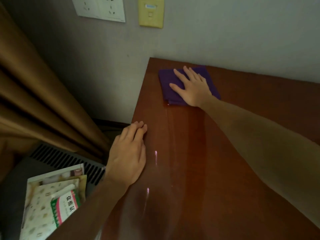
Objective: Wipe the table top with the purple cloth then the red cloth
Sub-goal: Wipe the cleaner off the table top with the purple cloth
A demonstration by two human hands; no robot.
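Near the far left corner of the table top [233, 153], close to the wall, the purple cloth [168, 82] lay folded flat on the wood. We pressed it down with our right hand [194, 89], fingers straight and spread across the fabric, palm on top, nothing gripped. A glossy damp streak ran from the cloth's near edge toward us along the left part of the surface, which we read as a strip already wiped; the right part of the top looked duller, and we judged it not yet covered. Our left hand [129, 153] rested at the left edge of the table, fingers together and nearly straight, holding nothing. We took the task to be partway through its first stage: the purple pass was in progress, and the red cloth, which was not in view, remained wholly to be used. Beyond the table stood a brown curtain [34, 101], two wall plates [150, 13] and, lower left, some printed packets [57, 201].
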